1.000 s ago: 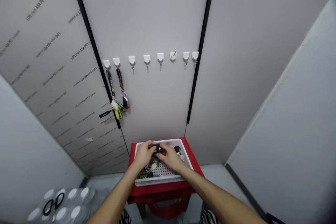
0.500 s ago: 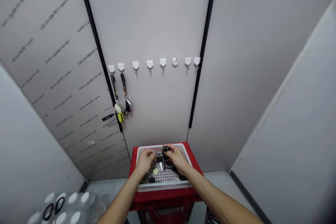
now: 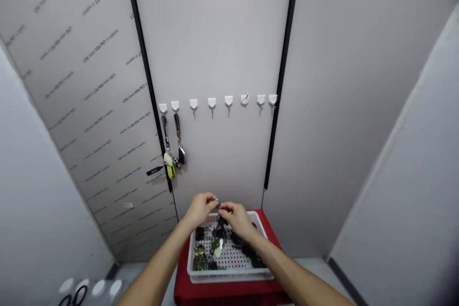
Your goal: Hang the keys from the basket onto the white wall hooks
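A metal ring [image 3: 217, 202] is pinched between the thumb and fingers of the left hand [image 3: 202, 208], and the bunch of keys [image 3: 222, 224] just below it is gripped by the right hand [image 3: 237, 219], fingertips nearly meeting. The bunch is held over the white basket [image 3: 229, 275], which is set on a red stool [image 3: 251, 291] towards six o'clock. Whether its lowest keys are touched by the heap beneath cannot be told. A green coil [image 3: 200, 263] is seen at the basket's eight o'clock, with dark pieces [image 3: 251, 253] piled near three. At twelve o'clock from the hands a row of white hooks [image 3: 212, 102] is fixed to the wall [image 3: 229, 153]; at ten, two hanging key sets [image 3: 171, 165] are carried by the leftmost pair. The main risk is judged to be snagging: loose pieces could be lifted along if a dangling key is caught among them. The ring (small, and largely covered by fingertips) could be dropped if either pinch is loosened, and the wrong loop could be grasped because the view is blocked by the hands.
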The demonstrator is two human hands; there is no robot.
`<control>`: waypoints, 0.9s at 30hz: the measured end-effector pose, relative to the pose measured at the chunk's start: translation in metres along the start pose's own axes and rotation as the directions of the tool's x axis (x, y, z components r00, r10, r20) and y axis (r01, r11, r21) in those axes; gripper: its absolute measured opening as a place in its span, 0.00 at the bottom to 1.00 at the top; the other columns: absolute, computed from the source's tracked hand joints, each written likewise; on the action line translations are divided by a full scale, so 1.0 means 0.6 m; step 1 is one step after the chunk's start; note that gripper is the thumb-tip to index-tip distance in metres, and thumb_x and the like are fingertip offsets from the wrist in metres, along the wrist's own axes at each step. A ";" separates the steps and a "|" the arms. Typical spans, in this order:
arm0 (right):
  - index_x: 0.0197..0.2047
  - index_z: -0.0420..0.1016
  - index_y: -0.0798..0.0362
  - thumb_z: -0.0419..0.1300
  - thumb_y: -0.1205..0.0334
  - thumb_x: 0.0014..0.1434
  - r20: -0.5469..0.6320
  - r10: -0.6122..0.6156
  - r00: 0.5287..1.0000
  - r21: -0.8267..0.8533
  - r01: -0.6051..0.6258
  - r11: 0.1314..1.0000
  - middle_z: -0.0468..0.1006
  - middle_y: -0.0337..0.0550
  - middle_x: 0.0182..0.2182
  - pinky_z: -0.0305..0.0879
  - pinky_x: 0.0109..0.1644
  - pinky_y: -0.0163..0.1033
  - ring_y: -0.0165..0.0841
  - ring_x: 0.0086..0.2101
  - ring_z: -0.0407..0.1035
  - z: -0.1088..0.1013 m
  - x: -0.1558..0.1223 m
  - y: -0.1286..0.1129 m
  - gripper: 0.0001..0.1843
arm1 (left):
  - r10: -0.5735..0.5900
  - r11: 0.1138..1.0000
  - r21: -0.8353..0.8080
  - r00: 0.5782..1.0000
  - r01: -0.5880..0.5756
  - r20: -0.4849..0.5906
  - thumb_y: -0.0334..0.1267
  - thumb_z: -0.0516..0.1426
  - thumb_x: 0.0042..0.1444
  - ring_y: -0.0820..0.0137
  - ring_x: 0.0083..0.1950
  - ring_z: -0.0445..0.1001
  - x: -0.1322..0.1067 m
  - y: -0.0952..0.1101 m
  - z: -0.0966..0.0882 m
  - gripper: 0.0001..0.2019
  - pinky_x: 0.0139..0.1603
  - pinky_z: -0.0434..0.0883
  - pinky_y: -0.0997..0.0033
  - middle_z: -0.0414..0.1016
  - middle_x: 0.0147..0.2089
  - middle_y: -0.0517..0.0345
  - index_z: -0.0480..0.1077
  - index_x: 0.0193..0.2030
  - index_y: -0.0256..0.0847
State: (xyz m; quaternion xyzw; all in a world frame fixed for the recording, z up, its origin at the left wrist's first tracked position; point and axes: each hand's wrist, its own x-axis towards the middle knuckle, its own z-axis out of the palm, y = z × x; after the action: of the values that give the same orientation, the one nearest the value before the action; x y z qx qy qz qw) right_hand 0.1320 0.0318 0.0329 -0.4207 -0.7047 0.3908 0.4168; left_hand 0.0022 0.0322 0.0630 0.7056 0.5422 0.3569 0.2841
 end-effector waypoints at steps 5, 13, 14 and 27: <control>0.25 0.70 0.58 0.50 0.61 0.42 -0.061 -0.031 0.998 0.034 0.033 0.999 0.71 0.40 0.21 0.57 0.29 0.32 0.27 0.24 0.62 -0.003 0.055 -0.035 0.11 | -0.050 0.971 -0.239 0.990 0.017 -0.133 0.36 0.47 0.40 0.77 0.24 0.63 0.016 0.001 -0.015 0.10 0.27 0.61 0.77 0.67 0.22 0.60 0.64 0.27 0.33; 0.22 0.69 0.59 0.49 0.59 0.42 -0.203 -0.203 0.958 -0.016 0.204 0.979 0.67 0.36 0.17 0.54 0.26 0.29 0.23 0.20 0.59 -0.009 0.194 -0.171 0.12 | -0.003 0.958 -0.251 0.869 -0.139 -0.496 0.37 0.50 0.39 0.75 0.29 0.66 0.082 0.063 -0.094 0.10 0.33 0.62 0.74 0.69 0.28 0.56 0.64 0.29 0.34; 0.23 0.69 0.59 0.49 0.59 0.42 -0.223 -0.223 0.949 -0.027 0.223 0.974 0.67 0.36 0.17 0.54 0.26 0.29 0.23 0.20 0.58 -0.010 0.212 -0.191 0.13 | 0.012 0.958 -0.235 0.842 -0.165 -0.539 0.37 0.50 0.39 0.75 0.30 0.66 0.095 0.074 -0.110 0.11 0.34 0.62 0.74 0.69 0.29 0.55 0.64 0.30 0.34; 0.21 0.68 0.60 0.49 0.61 0.43 -0.408 -0.072 0.910 -0.002 0.078 0.997 0.68 0.40 0.18 0.56 0.27 0.30 0.24 0.20 0.60 -0.003 0.321 -0.276 0.12 | 0.061 0.986 -0.085 0.786 -0.143 -0.615 0.36 0.49 0.42 0.71 0.35 0.67 0.162 0.122 -0.187 0.15 0.39 0.61 0.70 0.69 0.35 0.50 0.64 0.38 0.32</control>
State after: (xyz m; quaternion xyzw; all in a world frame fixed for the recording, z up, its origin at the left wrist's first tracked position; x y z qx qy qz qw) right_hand 0.0321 0.1525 0.2328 -0.4625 -0.6151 0.2832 0.5723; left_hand -0.0325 0.1093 0.2054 0.5612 0.5421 0.6141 0.1186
